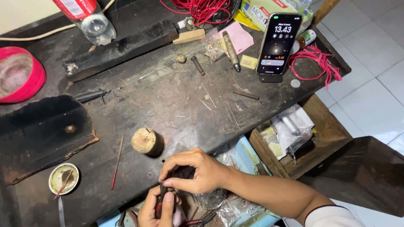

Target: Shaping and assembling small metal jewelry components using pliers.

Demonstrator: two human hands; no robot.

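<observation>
At the bench's near edge, my left hand (162,209) is closed around dark pliers with red grips (160,201), held upright. My right hand (194,171) reaches in from the lower right, its thumb and fingertips pinched together on the pliers' head. Whatever small piece sits between the jaws is hidden by my fingers. A tiny metal ring (150,175) lies on the dark wooden bench (168,109) just left of my hands. A short wooden peg (146,141) stands above them.
Thin wires (219,101) are scattered mid-bench. A phone on a stand (278,42), pink cord (313,59), red wire (198,8) and bottle (90,21) line the back. A red bowl (19,73), charred slab (42,134) and small tin (63,178) sit left. An open drawer (332,134) is at right.
</observation>
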